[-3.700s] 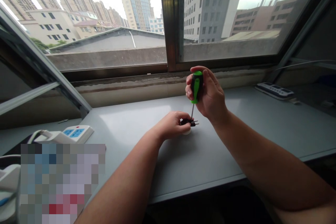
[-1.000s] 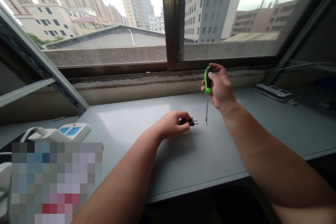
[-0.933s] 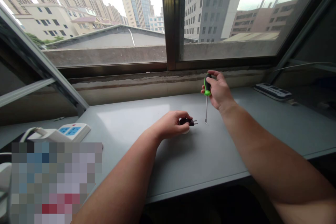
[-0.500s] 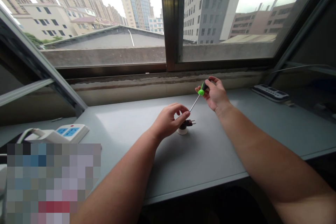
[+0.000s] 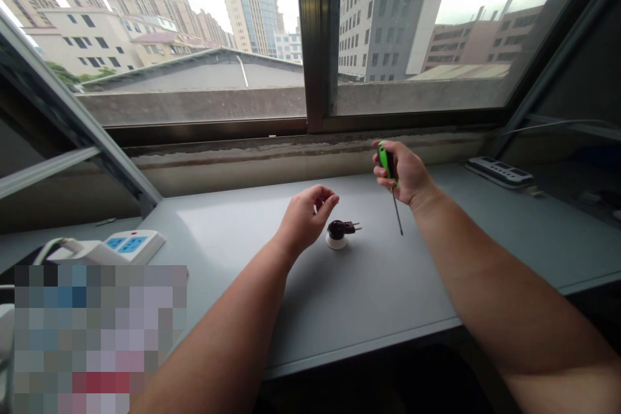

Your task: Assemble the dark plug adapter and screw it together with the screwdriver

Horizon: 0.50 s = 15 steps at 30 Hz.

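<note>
My right hand [image 5: 405,171] is wrapped round the green and black handle of a screwdriver [image 5: 388,165], its thin shaft pointing down over the table with the tip touching nothing I can see. Left of it, a dark brown electrical plug [image 5: 336,229] with two metal pins facing right rests on a small white round base [image 5: 336,243]. My left hand [image 5: 310,213] hovers just above and left of the plug, apart from it. Its thumb and fingertips are pinched together; whatever they hold, if anything, is too small to name.
The grey table [image 5: 233,239] runs below a window, with its front edge near me. A white power strip with blue sockets [image 5: 133,244] lies at the left beside a blurred-out patch. Another power strip [image 5: 499,171] sits at the back right.
The screwdriver has come away from the plug and swung tip down in my right hand, which now grips it in a fist. My left hand has drawn up and left, uncovering the plug.
</note>
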Motion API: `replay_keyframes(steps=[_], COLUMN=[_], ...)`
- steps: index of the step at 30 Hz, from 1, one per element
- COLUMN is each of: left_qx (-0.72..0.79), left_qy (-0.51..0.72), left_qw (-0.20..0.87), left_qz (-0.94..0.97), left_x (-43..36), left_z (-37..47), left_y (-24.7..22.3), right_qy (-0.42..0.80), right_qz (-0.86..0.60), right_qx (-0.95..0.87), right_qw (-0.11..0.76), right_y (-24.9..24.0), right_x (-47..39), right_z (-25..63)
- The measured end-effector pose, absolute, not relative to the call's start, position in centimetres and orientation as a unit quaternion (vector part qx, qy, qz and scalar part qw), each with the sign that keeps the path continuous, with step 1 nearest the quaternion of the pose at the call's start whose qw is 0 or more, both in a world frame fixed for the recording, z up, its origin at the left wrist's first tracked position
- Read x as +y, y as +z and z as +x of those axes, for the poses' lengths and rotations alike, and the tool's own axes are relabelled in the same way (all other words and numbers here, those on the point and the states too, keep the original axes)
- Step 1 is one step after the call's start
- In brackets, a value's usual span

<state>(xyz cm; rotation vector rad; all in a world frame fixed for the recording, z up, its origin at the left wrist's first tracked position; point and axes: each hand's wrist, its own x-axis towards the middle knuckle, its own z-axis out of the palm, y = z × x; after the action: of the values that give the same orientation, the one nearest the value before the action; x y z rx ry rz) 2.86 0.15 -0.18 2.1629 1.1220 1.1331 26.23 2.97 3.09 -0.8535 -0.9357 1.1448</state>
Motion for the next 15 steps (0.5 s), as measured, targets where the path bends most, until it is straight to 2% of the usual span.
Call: replay_keyframes(steps=[2,5,15], left_qx=[0.383,0.348,0.342], left_qy=[0.46,0.521,0.527], left_qw=[0.243,0.242,0.224], left_qz=[0.763,0.741,0.746], left_x=[0.1,0.1,0.0], left_z=[2.9,2.8,2.5], left_y=[0.0,0.1,0.1], right_qy=[0.517,0.507,0.595], right_qz=[-0.407,-0.399,-0.362], right_qx=[-0.521,-0.603,-0.569], right_qw=[0.543,0.47,0.438], right_y=[3.2,3.1,2.8], right_x=[1.9,0.5,-0.5], right_z=[25.2,23.1,21.2])
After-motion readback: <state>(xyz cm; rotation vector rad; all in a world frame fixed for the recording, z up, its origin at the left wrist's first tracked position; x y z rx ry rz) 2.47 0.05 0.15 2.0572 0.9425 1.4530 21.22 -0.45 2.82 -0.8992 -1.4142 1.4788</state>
